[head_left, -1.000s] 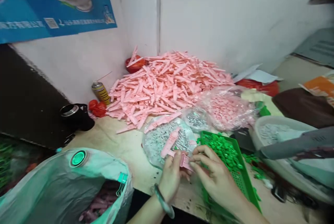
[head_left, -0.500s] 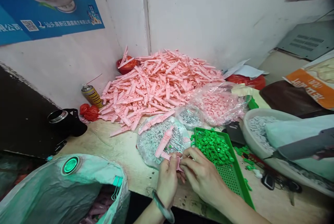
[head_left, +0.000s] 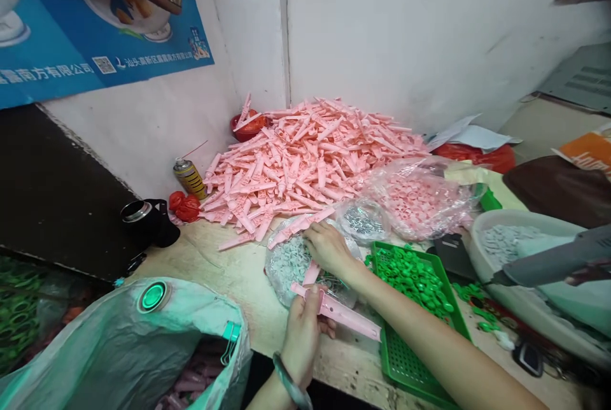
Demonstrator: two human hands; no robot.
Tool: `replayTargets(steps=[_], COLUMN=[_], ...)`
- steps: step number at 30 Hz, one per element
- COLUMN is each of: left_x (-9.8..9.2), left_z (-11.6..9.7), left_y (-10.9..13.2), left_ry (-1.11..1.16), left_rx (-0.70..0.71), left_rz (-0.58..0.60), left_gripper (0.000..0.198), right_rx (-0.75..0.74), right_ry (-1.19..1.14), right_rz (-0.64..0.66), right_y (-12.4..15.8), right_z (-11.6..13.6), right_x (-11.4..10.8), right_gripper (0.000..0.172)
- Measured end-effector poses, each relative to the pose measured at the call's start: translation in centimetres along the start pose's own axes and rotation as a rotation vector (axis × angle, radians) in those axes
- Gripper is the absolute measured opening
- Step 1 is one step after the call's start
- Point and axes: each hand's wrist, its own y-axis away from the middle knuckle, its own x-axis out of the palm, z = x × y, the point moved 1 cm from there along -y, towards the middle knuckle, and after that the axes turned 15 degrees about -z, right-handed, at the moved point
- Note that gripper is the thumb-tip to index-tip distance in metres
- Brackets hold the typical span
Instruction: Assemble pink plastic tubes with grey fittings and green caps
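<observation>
While the left hand [head_left: 300,340] clamps a long pink plastic strip [head_left: 341,313] near the table [head_left: 224,263] edge, the right hand [head_left: 328,247], well apart, rests on a clear bag [head_left: 286,267] of grey plastic bits, any grip unclear; beyond, a green perforated tray [head_left: 405,359] holds green caps [head_left: 413,279], and a pink plastic heap [head_left: 305,162] lies against the wall [head_left: 382,28].

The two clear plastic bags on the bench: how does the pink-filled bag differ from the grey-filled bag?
The pink-filled bag holds pink pieces, the grey-filled bag grey ones. It lies farther back than the grey-filled bag. The right hand touches the grey-filled bag, not the pink-filled bag. Both are crumpled clear plastic.
</observation>
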Motion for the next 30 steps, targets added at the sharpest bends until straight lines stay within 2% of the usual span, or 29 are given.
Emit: replayTargets(steps=[5,7,9,14,17,20,23,25,28,30], left_x=[-0.6,-0.3,0.1,1.1,1.2,0.6,-0.5,-1.0,-1.3,-1.2], left_z=[-0.6,-0.5,-0.2,0.4,0.4,0.3,-0.2,-0.6,-0.9,-0.7], left_y=[-0.9,-1.2,-1.3,-1.0,-0.6,-0.6,-0.7,-0.7,-0.6,-0.4], left_ry=[0.065,0.068,0.055,-0.019,-0.043,-0.045,-0.044,-0.051,-0.07,-0.079], left_rx=[0.019,0.023,0.026,0.063,0.067,0.088,0.17,0.208,0.184,0.143], left_rz=[-0.029,-0.028,-0.025,0.038,0.029,-0.039,-0.106,-0.099,-0.065,-0.048], left_gripper=[0.052,0.049,0.052,0.055,0.055,0.054,0.048,0.047,0.056,0.065], right_rx=[0.058,0.016,-0.087,-0.295,-0.377,-0.398,-0.363,-0.273,-0.068,-0.03], right_ry=[-0.144,-0.261,-0.302,-0.092,0.018,0.022,-0.112,-0.176,-0.003,0.131], right_rz=[0.048,0.053,-0.005,-0.183,-0.22,-0.204,-0.122,-0.087,-0.029,0.064], right_y=[4.6,6.8,8.5,10.8,11.6,12.2,11.8,10.3,6.3,3.5], right_z=[1.1,1.5,1.6,1.4,1.9,3.0,3.6,3.3,1.9,1.2], right_x=[-3.7,-5.0,-5.9,-6.4,-6.4,-6.7,-6.7,-6.3,-4.5,-2.8], right_gripper=[0.011,0.014,0.02,0.023,0.025,0.028,0.032,0.029,0.027,0.027])
